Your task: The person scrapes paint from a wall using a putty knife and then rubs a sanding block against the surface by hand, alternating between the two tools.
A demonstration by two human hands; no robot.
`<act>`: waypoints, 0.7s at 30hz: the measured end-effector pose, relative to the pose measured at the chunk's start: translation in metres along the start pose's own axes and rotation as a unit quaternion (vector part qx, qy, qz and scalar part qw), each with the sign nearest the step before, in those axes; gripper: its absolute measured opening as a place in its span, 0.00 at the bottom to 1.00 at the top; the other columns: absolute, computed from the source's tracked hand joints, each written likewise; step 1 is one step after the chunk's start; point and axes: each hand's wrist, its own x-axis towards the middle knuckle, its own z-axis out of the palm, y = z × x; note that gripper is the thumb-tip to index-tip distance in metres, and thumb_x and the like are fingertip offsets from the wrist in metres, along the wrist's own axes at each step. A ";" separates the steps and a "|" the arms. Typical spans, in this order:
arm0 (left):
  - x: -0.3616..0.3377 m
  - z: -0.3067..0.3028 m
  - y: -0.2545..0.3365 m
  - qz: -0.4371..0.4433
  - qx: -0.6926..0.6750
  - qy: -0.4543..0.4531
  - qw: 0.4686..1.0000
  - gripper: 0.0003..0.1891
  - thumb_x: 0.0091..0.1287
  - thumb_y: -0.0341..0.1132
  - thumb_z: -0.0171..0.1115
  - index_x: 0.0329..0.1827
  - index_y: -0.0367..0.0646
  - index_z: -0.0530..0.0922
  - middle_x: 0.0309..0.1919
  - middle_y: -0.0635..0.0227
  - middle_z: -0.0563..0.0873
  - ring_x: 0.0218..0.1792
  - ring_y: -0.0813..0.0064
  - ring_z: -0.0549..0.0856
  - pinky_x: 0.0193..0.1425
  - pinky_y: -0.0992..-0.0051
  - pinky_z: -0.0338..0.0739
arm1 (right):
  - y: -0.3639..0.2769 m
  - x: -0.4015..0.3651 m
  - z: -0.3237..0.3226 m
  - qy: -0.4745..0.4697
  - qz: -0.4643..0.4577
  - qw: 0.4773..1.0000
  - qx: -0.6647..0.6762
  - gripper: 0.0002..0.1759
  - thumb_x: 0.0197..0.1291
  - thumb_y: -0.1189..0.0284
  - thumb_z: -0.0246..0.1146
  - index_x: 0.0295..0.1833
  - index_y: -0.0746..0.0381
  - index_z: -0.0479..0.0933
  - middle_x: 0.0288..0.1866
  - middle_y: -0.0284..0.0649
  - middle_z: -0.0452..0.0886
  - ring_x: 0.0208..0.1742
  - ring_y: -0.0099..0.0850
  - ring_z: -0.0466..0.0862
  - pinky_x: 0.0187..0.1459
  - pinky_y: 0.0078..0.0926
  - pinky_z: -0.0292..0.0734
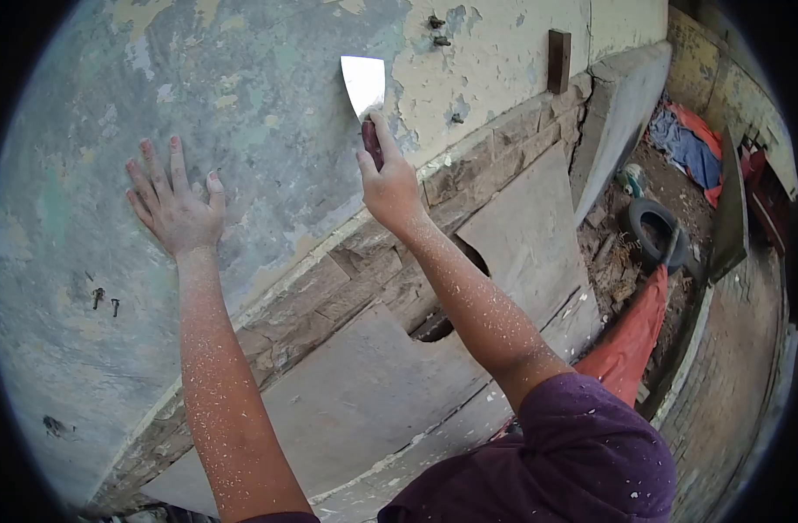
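My right hand (pixel 394 187) is closed around the dark red handle of a putty knife (pixel 364 83). Its broad, bright metal blade points up and lies against or close over the wall (pixel 268 113), near a ragged edge of peeling cream paint (pixel 486 65). With fingers spread, my left hand (pixel 183 209) rests flat on the scraped, patchy blue-grey part of that wall. Whitish dust covers the left hand, and pale paint flecks speckle both forearms.
Bolts (pixel 436 22) and rusty screws (pixel 98 298) stick out of the wall. Below runs a stone ledge (pixel 347 270) with grey boards (pixel 373 383) beneath it. A wooden block (pixel 558 61), a tyre (pixel 653 231), red sheeting (pixel 630 340) and blue cloth (pixel 691 148) are on the right.
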 end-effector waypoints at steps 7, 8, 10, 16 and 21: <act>-0.003 0.005 0.002 0.005 0.029 0.032 0.999 0.34 0.64 0.52 0.52 0.76 0.67 0.55 0.78 0.73 0.49 0.77 0.59 0.48 0.76 0.52 0.41 | 0.048 -0.098 0.005 -0.048 0.138 0.987 0.068 0.30 0.67 0.68 0.52 0.74 0.56 0.57 0.50 0.60 0.80 0.49 0.49 0.84 0.50 0.35 0.76; -0.005 0.005 0.000 0.009 0.034 0.026 0.999 0.34 0.64 0.52 0.52 0.76 0.67 0.55 0.78 0.73 0.49 0.77 0.59 0.48 0.76 0.52 0.41 | 0.054 -0.090 0.007 -0.004 0.128 0.990 0.056 0.30 0.67 0.68 0.51 0.74 0.57 0.57 0.53 0.59 0.79 0.52 0.49 0.82 0.53 0.36 0.74; -0.005 0.006 0.001 0.000 0.016 0.032 0.999 0.35 0.63 0.53 0.51 0.76 0.69 0.55 0.77 0.73 0.51 0.77 0.58 0.48 0.76 0.50 0.42 | 0.050 -0.043 0.002 0.031 0.129 0.990 0.051 0.29 0.67 0.68 0.51 0.73 0.57 0.58 0.55 0.59 0.78 0.55 0.49 0.81 0.55 0.36 0.73; -0.005 0.005 0.003 0.002 0.029 0.024 0.999 0.34 0.64 0.52 0.51 0.75 0.65 0.57 0.78 0.71 0.51 0.77 0.55 0.48 0.76 0.51 0.39 | 0.055 -0.072 -0.004 0.014 0.137 0.988 0.066 0.30 0.67 0.68 0.51 0.73 0.58 0.57 0.58 0.59 0.76 0.57 0.52 0.78 0.57 0.39 0.71; -0.002 0.004 0.003 0.011 0.052 -0.004 0.999 0.36 0.64 0.53 0.51 0.76 0.61 0.54 0.78 0.67 0.47 0.77 0.55 0.43 0.76 0.49 0.37 | 0.040 -0.073 -0.003 -0.028 0.205 0.973 0.100 0.30 0.67 0.67 0.51 0.74 0.57 0.56 0.49 0.61 0.80 0.49 0.52 0.82 0.52 0.41 0.75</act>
